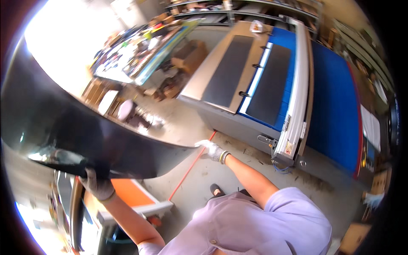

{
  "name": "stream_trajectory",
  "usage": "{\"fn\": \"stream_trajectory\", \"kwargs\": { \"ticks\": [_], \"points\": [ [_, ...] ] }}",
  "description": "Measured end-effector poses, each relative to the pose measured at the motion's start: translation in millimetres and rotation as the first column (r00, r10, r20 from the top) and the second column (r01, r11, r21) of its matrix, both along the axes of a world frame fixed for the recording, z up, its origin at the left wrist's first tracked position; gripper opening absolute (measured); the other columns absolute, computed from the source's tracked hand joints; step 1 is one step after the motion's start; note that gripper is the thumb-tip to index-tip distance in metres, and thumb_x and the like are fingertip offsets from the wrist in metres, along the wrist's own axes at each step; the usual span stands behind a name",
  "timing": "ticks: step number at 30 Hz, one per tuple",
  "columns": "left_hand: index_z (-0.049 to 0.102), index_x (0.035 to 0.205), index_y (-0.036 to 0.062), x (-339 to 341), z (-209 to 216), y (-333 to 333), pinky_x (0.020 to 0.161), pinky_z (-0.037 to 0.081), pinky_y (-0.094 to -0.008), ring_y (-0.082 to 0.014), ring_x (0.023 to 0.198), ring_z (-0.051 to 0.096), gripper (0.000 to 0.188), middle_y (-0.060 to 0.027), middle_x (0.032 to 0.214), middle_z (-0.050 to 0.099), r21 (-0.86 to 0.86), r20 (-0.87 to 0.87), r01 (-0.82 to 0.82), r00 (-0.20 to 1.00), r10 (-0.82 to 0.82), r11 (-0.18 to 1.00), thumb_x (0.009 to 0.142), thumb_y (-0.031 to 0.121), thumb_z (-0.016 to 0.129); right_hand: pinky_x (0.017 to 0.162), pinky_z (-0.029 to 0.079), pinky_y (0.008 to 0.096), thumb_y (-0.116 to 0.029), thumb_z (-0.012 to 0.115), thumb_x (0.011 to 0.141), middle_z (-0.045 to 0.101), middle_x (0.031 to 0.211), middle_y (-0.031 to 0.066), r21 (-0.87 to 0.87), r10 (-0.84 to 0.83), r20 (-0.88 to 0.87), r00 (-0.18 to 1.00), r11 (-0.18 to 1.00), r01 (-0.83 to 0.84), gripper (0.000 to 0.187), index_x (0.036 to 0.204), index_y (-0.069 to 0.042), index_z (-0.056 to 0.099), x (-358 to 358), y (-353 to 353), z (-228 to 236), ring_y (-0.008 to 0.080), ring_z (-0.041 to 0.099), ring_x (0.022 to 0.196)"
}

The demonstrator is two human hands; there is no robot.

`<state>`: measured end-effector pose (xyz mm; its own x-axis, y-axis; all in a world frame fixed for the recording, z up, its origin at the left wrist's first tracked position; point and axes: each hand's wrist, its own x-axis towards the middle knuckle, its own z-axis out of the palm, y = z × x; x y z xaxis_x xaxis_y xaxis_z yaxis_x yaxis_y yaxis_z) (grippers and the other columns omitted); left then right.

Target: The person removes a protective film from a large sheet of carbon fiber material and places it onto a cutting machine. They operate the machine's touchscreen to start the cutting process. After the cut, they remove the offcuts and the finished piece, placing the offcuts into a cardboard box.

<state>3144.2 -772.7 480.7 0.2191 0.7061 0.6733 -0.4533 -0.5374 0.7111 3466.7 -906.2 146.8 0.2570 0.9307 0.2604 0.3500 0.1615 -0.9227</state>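
Note:
A large, glossy black sheet (106,142) bows across the left side of the view, its far end running out at the left rim. My left hand (98,185), in a grey-white glove, is closed on the sheet's lower edge, thumb up against the glossy face. At the sheet's right-hand corner my right hand (211,151), gloved as well, pinches the tip between its fingers. Both arms hold the sheet up off the floor, in front of and to the left of my body.
To the right stands a long machine with a blue bed (333,106), a silver crossbar (295,93) and dark rectangular sheets (271,80). A cluttered table (146,70) is beyond the black sheet. An orange-topped stand (131,192) sits lower left; a red line (187,172) crosses the floor.

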Motion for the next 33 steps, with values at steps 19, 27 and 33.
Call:
{"fn": "stream_trajectory", "kwargs": {
  "ticks": [19, 27, 33],
  "points": [
    [0.053, 0.13, 0.0002, 508, -28, 271, 0.102, 0.042, -0.038, -0.0219, 0.113, 0.055, 0.049, -0.0097, 0.124, 0.059, -0.309, -0.151, 0.737, 0.586, -0.796, 0.601, 0.097, 0.037, 0.058, 0.074, 0.047, 0.0354, -0.026, 0.067, 0.091, 0.066, 0.086, 0.0148, -0.306, -0.778, -0.286, 0.559, 0.627, 0.716, 0.028, 0.097, 0.001, 0.067, 103, 48, -46, 0.0215, 0.061, 0.078],
    [0.067, 0.11, 0.0014, 538, -373, 309, 0.067, 0.049, -0.0242, -0.0098, 0.074, 0.058, 0.029, -0.0022, 0.088, 0.066, -0.793, -0.547, 0.236, 0.132, -0.827, 0.562, 0.089, 0.022, 0.07, 0.061, 0.04, 0.0425, -0.034, 0.066, 0.089, 0.051, 0.067, 0.0246, -0.273, -0.95, -0.051, 0.308, 0.31, 0.911, 0.04, 0.076, 0.002, 0.055, 245, 162, -63, 0.0323, 0.045, 0.059],
    [0.062, 0.115, -0.0091, 530, -434, 326, 0.078, 0.05, -0.0314, -0.0211, 0.087, 0.065, 0.037, -0.0135, 0.098, 0.069, -0.676, -0.726, 0.135, 0.05, -0.686, 0.725, 0.086, 0.014, 0.067, 0.073, 0.049, 0.0447, -0.03, 0.064, 0.088, 0.067, 0.088, 0.0242, -0.62, -0.974, 0.041, 0.223, 0.15, 0.77, 0.03, 0.094, -0.001, 0.066, 263, 207, -93, 0.0414, 0.064, 0.085]
  ]
}}
